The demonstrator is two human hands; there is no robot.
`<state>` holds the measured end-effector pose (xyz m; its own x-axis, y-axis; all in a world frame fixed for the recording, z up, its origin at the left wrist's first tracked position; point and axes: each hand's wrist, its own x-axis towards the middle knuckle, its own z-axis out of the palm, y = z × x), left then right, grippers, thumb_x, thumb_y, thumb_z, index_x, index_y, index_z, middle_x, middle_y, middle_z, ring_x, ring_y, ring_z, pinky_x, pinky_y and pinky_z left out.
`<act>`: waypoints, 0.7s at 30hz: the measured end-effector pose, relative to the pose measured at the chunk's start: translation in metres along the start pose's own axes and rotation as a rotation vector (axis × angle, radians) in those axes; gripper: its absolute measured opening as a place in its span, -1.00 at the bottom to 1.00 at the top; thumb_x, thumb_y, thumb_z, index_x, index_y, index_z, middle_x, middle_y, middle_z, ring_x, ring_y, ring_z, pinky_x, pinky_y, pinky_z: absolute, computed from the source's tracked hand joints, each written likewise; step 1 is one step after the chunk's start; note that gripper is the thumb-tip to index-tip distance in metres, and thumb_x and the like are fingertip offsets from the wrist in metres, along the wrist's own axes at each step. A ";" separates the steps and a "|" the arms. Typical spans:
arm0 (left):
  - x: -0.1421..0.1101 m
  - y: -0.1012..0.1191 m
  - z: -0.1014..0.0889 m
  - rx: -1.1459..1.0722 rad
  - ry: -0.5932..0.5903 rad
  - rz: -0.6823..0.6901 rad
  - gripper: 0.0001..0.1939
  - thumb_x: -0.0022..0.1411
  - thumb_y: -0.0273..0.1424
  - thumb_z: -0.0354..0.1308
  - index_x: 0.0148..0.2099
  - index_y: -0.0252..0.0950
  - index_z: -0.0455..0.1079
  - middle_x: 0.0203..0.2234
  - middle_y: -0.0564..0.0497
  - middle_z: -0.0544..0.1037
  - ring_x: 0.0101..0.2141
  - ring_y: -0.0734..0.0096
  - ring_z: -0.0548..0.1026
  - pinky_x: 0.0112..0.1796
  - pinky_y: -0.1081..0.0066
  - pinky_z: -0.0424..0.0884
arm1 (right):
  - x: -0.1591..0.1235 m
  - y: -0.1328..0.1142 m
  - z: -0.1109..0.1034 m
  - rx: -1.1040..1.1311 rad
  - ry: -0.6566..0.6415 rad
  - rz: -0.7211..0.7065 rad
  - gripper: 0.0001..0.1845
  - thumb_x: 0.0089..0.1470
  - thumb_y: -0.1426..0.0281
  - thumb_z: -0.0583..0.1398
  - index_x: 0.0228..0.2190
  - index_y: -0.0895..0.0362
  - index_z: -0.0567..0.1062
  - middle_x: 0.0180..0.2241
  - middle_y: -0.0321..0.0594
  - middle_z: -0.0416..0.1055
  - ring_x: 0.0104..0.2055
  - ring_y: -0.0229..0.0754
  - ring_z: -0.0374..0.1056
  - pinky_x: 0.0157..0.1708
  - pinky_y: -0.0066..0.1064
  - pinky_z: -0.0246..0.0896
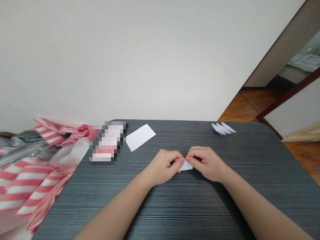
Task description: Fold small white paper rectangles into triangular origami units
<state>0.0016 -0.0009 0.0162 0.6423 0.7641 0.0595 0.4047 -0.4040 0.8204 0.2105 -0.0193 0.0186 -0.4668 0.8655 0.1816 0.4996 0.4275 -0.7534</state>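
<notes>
Left hand [167, 166] and right hand [206, 163] pinch white paper [186, 166], seemingly mid-fold; folded pieces [223, 128] look done at far right, a flat sheet [141, 137] unfolded at far left.

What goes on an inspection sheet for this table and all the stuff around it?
Surface: dark, streaked tabletop.
Job's things: small white paper between the hands; flat white paper farther left; pointed white pieces at the far right.
Clutter: pixelated flat object at the far left.
Hands: bare left hand and right hand, both pinching the small white paper.
Cables: nothing seen on the tabletop.
Surroundings: pale wall behind; red-and-white striped material left; wooden floor right.
</notes>
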 end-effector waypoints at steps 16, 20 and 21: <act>0.001 -0.002 0.000 -0.067 0.068 -0.107 -0.66 0.36 -0.33 0.00 -0.44 -0.31 0.43 -0.67 0.10 0.47 -0.61 0.54 0.37 -0.53 0.55 0.22 | 0.000 0.007 -0.004 -0.018 0.055 0.039 -0.76 0.25 0.43 0.12 -0.47 0.11 0.44 -0.47 -0.29 0.41 -0.40 -0.23 0.33 -0.35 -0.40 0.17; 0.000 -0.001 0.000 -0.102 0.080 -0.136 -0.63 0.37 -0.35 -0.01 -0.47 -0.31 0.41 -0.72 0.12 0.43 -0.64 0.55 0.37 -0.51 0.55 0.26 | -0.001 0.011 -0.003 0.002 0.076 0.057 -0.76 0.25 0.43 0.13 -0.48 0.12 0.43 -0.47 -0.29 0.40 -0.41 -0.24 0.32 -0.35 -0.40 0.16; 0.000 0.000 0.000 -0.110 0.082 -0.144 -0.63 0.37 -0.35 -0.01 -0.48 -0.31 0.41 -0.73 0.13 0.42 -0.65 0.56 0.37 -0.51 0.55 0.26 | -0.001 0.011 -0.002 0.011 0.083 0.062 -0.76 0.24 0.43 0.12 -0.48 0.12 0.43 -0.47 -0.29 0.40 -0.40 -0.24 0.32 -0.35 -0.40 0.16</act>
<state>0.0020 -0.0008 0.0162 0.5264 0.8500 -0.0204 0.4122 -0.2341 0.8805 0.2180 -0.0144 0.0112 -0.3725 0.9093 0.1857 0.5174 0.3696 -0.7718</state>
